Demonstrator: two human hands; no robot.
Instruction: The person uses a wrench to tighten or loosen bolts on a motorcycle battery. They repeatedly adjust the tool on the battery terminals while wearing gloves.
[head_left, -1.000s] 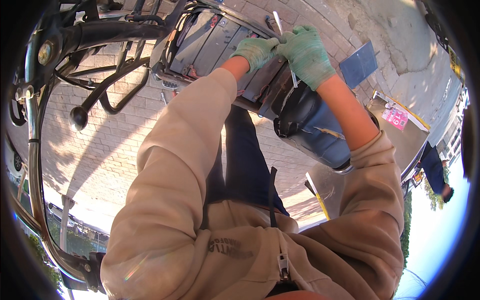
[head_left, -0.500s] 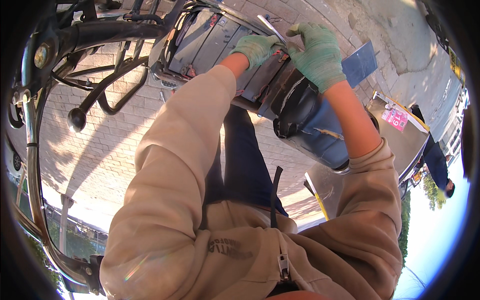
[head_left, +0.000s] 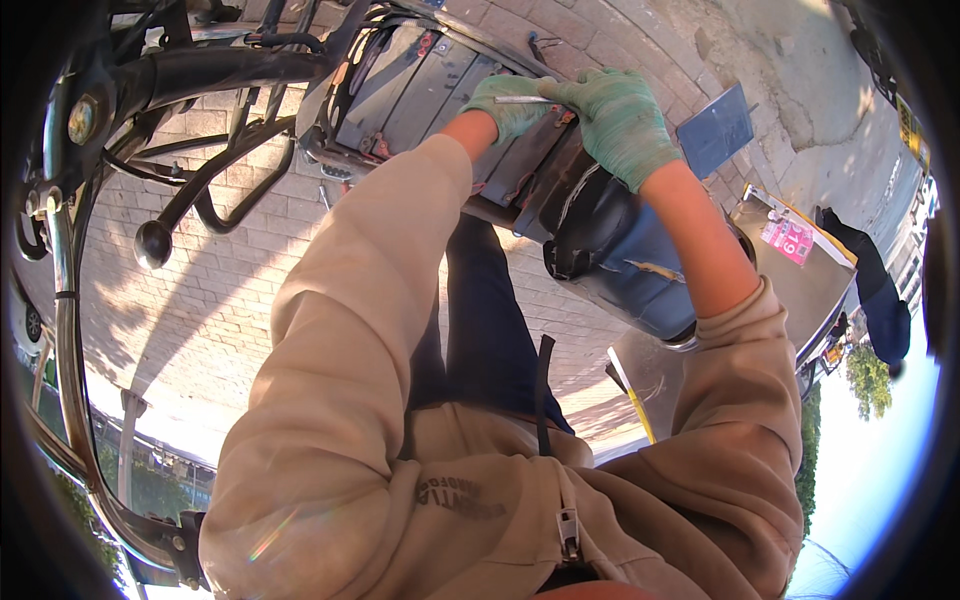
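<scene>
Both my hands wear pale green knit gloves and meet over the row of grey battery blocks (head_left: 405, 92) in an open vehicle compartment. My right hand (head_left: 622, 118) is closed, its thumb and fingers pinching the end of a slim silver metal tool (head_left: 520, 99); its exact kind cannot be told. The tool lies sideways across my left hand (head_left: 505, 104). That hand is closed too, its fingertips against the right hand's, low over the block's edge. What it grips, if anything, is hidden. A red terminal piece (head_left: 566, 116) shows just beneath the fingers.
A torn black seat (head_left: 625, 250) stands below my right forearm. Beyond it are a flat blue-grey panel (head_left: 715, 130) on the paving and a metal sheet with a pink label (head_left: 788, 238). Black handlebar tubing (head_left: 230, 65) fills the left. A person (head_left: 880, 300) in dark clothes is at far right.
The silver tool has swung from pointing away at the upper left to lying level across my left hand. My right hand has turned and closed its fingers; my left hand stays nearly in place.
</scene>
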